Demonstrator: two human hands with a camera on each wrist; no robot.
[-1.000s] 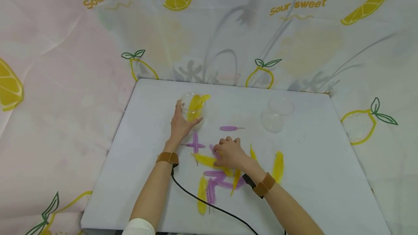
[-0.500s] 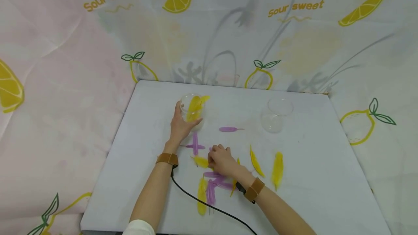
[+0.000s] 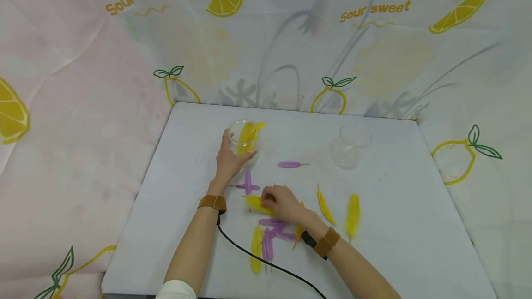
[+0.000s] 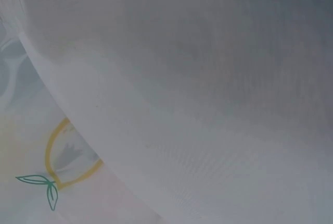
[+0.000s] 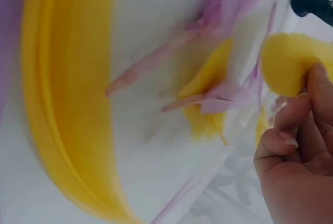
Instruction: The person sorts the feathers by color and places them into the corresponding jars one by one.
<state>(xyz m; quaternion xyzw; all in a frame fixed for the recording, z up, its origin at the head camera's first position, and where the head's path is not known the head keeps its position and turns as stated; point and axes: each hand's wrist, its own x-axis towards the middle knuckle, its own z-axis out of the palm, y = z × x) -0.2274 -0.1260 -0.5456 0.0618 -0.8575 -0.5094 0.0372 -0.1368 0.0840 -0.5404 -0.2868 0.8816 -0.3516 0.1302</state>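
Observation:
My left hand (image 3: 227, 163) is wrapped round a clear cup (image 3: 235, 128) at the back left of the table, with yellow feathers (image 3: 248, 133) sticking up inside it. Low over the scattered feathers, my right hand (image 3: 284, 204) pinches a yellow feather (image 3: 255, 203); the right wrist view shows that feather (image 5: 281, 65) between thumb and finger. Two crossed purple feathers (image 3: 248, 180) lie between the hands. Under and before the right hand are more purple feathers (image 3: 268, 244) and a yellow feather (image 3: 256, 253). The left wrist view catches only tabletop and backdrop.
Another clear cup (image 3: 345, 156) stands at the back right. One purple feather (image 3: 289, 164) lies mid-table, and two yellow feathers, a curved one (image 3: 325, 207) and a broad one (image 3: 352, 216), lie to the right. A black cable (image 3: 270, 264) crosses the front.
My right hand has shifted left and toward the front, uncovering the curved yellow feather, and now pinches a yellow feather. The left hand stays on the cup.

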